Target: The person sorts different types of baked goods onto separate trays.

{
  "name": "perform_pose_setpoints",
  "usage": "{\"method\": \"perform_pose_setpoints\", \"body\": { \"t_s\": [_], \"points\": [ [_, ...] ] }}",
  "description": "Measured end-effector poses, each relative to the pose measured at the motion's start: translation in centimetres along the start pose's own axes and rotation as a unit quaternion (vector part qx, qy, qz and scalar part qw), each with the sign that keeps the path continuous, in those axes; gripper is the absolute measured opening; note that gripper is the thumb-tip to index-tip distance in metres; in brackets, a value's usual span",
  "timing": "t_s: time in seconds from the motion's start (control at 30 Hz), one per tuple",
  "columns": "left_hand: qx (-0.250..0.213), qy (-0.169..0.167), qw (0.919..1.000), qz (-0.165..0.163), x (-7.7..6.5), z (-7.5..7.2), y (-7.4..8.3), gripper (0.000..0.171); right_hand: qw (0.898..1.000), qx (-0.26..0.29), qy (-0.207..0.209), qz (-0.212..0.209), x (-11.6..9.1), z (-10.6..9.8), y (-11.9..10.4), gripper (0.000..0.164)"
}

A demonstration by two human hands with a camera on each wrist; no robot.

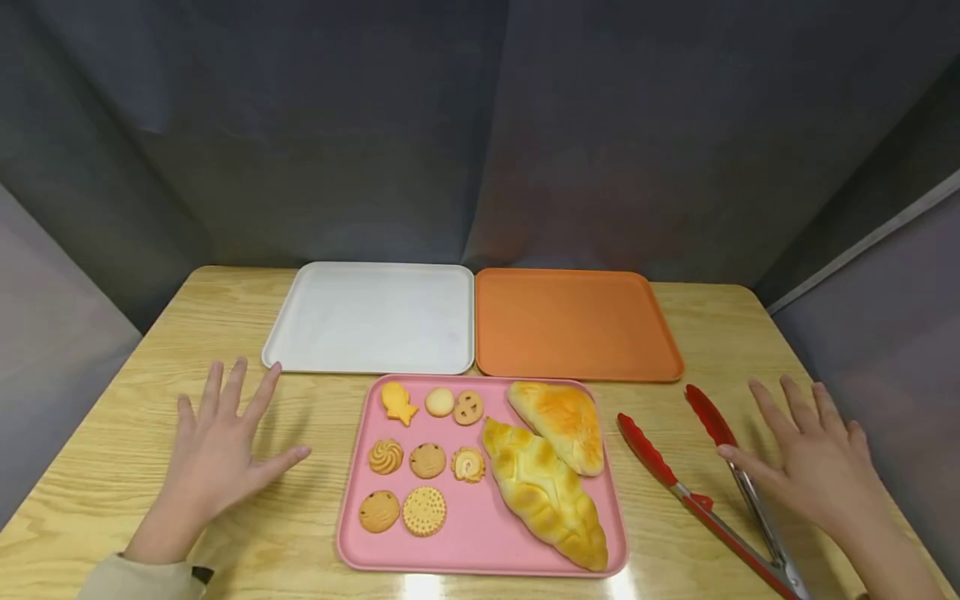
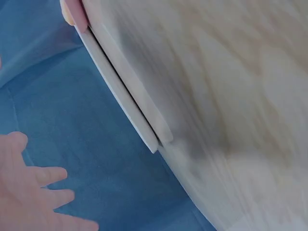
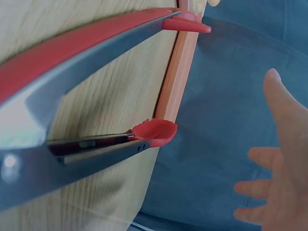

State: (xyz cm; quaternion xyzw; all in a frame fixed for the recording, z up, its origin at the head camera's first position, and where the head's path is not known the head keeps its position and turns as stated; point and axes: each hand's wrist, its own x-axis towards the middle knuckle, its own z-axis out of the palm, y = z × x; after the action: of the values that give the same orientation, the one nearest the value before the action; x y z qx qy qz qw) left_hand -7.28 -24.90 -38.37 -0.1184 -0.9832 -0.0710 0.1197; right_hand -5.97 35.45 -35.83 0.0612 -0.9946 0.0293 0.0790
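My left hand (image 1: pixel 217 458) is spread over the left part of the table, fingers straight, nothing in it. On the right, my right hand (image 1: pixel 817 462) is also spread and holds nothing; its thumb overlaps one arm of the red-tipped tongs (image 1: pixel 705 504) in the head view. Those tongs lie with their arms apart, and the right wrist view shows their red scalloped tips (image 3: pixel 156 132) close by. Between the hands sits a pink tray (image 1: pixel 480 558). Several cookies, among them a fish-shaped cookie (image 1: pixel 397 402), fill its left side. A braided bread (image 1: pixel 547 496) and a triangular bread (image 1: pixel 562 425) lie on its right.
Behind the pink tray, a white tray (image 1: pixel 375 321) and an orange tray (image 1: pixel 577 325) stand side by side with nothing on them. Dark cloth (image 1: pixel 480 133) hangs past the far edge of the wooden table (image 1: pixel 120 467). Grey panels flank both sides.
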Motion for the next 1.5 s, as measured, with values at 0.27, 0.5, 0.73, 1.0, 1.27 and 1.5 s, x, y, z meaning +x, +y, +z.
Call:
{"method": "perform_pose_setpoints", "body": {
  "t_s": [0.27, 0.5, 0.73, 1.0, 1.27, 1.5],
  "points": [
    [-0.086, -0.002, 0.9963, 0.005, 0.1, -0.1, 1.1, 0.091, 0.996, 0.034, 0.083, -0.013, -0.6, -0.4, 0.1, 0.077],
    [-0.204, -0.039, 0.9776, -0.03, 0.4, -0.7, 2.3, 0.083, 0.995, 0.071, 0.045, 0.045, -1.5, -0.7, 0.0, 0.071],
    [-0.336, -0.07, 0.9379, -0.051, 0.9, -0.2, 2.9, 0.071, 0.993, 0.091, 0.0, 0.072, -2.6, -0.6, 0.2, 0.072],
    [-0.512, -0.17, 0.8298, -0.143, 1.3, 0.7, 3.5, 0.065, 0.992, 0.107, -0.013, 0.066, -3.2, -0.3, 0.0, 0.073],
    [-0.538, -0.217, 0.7899, -0.198, 1.5, 1.9, 4.4, 0.064, 0.988, 0.119, -0.049, 0.081, -3.8, -0.1, -0.2, 0.079],
    [-0.543, -0.244, 0.7781, -0.201, 1.6, 2.4, 5.0, 0.069, 0.984, 0.125, -0.096, 0.08, -4.9, 0.7, -0.5, 0.09]
  ]
}}
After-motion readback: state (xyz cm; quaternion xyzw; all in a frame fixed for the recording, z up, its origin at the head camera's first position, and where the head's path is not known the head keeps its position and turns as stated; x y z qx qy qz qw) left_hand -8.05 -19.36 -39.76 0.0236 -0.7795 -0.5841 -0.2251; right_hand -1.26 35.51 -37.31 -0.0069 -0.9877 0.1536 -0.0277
